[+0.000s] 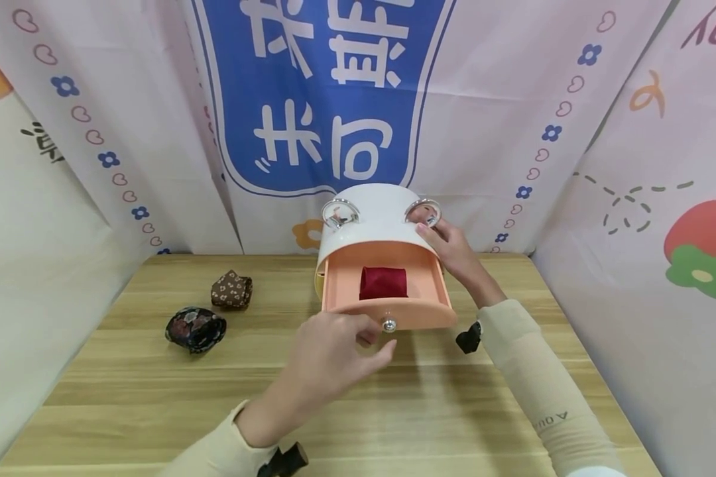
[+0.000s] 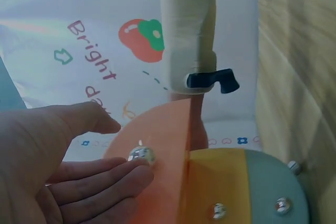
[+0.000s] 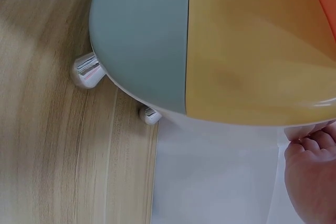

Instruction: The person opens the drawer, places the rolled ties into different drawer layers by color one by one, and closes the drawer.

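A small white cabinet (image 1: 372,215) stands at the back of the table, its top peach drawer (image 1: 417,316) pulled out. Inside the drawer lies a rolled dark red cloth (image 1: 384,283), shiny and perhaps a necktie. My left hand (image 1: 328,354) is at the drawer front, fingertips by the silver knob (image 2: 142,155) and thumb spread away from it. My right hand (image 1: 458,255) rests against the cabinet's upper right side near a round silver ear-like ornament (image 1: 423,212); some of its fingers are hidden behind the cabinet.
Two rolled patterned cloths lie on the table at left: a brown one (image 1: 231,290) and a black floral one (image 1: 195,329). Below the peach drawer are a yellow drawer (image 2: 215,182) and a grey-green drawer (image 2: 275,187). A printed curtain (image 1: 483,99) hangs directly behind the cabinet.
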Demonstrator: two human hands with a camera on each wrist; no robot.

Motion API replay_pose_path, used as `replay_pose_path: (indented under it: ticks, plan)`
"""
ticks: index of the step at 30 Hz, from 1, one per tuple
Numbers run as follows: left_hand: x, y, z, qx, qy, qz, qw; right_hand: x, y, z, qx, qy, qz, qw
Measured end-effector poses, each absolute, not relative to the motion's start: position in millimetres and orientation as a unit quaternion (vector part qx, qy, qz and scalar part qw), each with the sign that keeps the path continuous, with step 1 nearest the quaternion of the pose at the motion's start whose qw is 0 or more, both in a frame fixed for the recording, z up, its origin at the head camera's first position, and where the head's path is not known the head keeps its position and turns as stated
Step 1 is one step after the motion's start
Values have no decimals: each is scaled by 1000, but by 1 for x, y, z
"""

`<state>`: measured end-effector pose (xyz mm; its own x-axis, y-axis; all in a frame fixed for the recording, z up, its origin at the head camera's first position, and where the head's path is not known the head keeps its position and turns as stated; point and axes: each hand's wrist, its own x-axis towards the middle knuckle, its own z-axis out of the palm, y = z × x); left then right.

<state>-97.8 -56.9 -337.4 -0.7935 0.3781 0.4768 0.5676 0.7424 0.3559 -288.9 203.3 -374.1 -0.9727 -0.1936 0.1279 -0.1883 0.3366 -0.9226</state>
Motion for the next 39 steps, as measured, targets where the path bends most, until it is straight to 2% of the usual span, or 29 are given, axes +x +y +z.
replay_pose_path:
  ticks: [10, 17, 39]
  plan:
    - [-105, -44, -376, -231, -907, -258, 241, -288, 201, -374, -116, 818, -563, -3]
    - [-111, -37, -381, -211, -896, -272, 279, -287, 203, -374, -119, 816, -565, -7]
    - [-135, -42, -365, -228, -900, -278, 246, -287, 201, -374, -127, 817, -562, -10]
